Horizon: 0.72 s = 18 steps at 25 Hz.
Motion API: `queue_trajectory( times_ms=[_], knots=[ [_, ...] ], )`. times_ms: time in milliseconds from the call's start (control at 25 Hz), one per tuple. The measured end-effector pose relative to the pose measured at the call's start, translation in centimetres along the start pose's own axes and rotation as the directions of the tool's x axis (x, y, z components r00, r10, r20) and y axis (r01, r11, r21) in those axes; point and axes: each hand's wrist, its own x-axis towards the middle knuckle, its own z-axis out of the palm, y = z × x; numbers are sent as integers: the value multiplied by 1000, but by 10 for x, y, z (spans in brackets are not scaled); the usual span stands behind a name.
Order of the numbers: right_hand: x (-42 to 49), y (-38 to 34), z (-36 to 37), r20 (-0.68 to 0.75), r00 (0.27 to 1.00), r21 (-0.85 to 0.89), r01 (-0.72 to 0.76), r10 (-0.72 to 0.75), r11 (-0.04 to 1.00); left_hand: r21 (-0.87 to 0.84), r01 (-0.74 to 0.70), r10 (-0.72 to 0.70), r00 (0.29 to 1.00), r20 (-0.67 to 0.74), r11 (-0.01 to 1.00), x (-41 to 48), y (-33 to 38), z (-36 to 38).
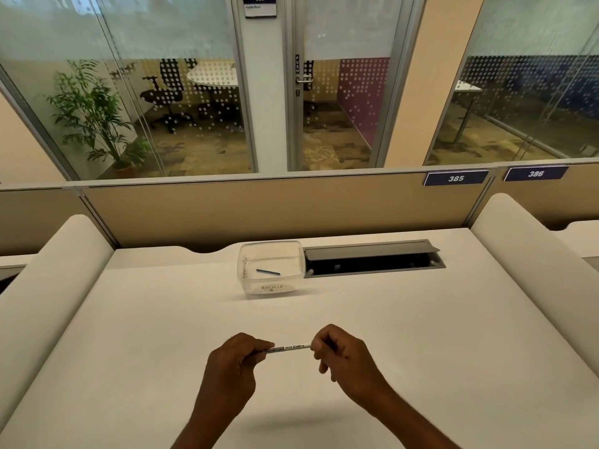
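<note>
Head view, first speaker: What are the hands doing?

Second speaker: Both are gripping a slim white whiteboard marker with black print (287, 348). The left hand (231, 364) is curling round its left end, and the right hand (343, 354) is pinching its right end. They are holding it level, just above the near middle of the white table (162, 335).

First speaker: Which step is that, in your judgement?

Second speaker: It is looking like the start of pulling the marker apart. The fingers are hiding both ends, so I cannot tell whether a cap is sitting there.

First speaker: And where are the parts going?

Second speaker: Probably into the clear plastic tub with a handwritten label (291, 283), which is standing well apart on the far side. A thin blue stick (268, 271) is lying inside it. A grey cable hatch (372, 259) is lying open just right of the tub.

First speaker: What is the next move calling for?

Second speaker: I'd say the left hand is needing to hold firm while the right is twisting or drawing straight along the barrel, without bending it.
</note>
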Motion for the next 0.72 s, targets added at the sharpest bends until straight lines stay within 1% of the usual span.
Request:
queue_trajectory(
  times_ms=[80,120,280,320,440,480,560,640,720],
  knots=[
    [-1,-1,0,-22,1000,-11,14,-14,1000,-5,-8,8,1000,5,1000,0,1,0],
    [0,-1,1,-25,1000,7,-9,9,1000,-7,-7,7,1000,8,1000,0,3,1],
    [2,-13,5,54,976,174,-216,210,961,-2,-21,21,1000,2,1000,3,6,1],
    [2,-15,3,66,977,167,-213,204,963,0,-22,22,1000,-1,1000,4,6,-1],
    [3,-16,-5,70,997,57,-49,45,997,21,15,-15,1000,-6,1000,5,4,-5],
    [3,-15,-6,60,998,45,-5,2,999,23,35,-35,999,-1,999,5,4,-6],
    [3,-11,-5,-2,999,2,49,-49,999,24,61,-62,998,16,998,4,5,-5],
    [5,-8,0,-84,995,-49,45,-49,998,28,57,-57,998,18,998,3,8,-3],
    [5,-9,7,-127,992,-34,0,-5,999,42,32,-32,999,11,999,3,13,0]
  ],
)
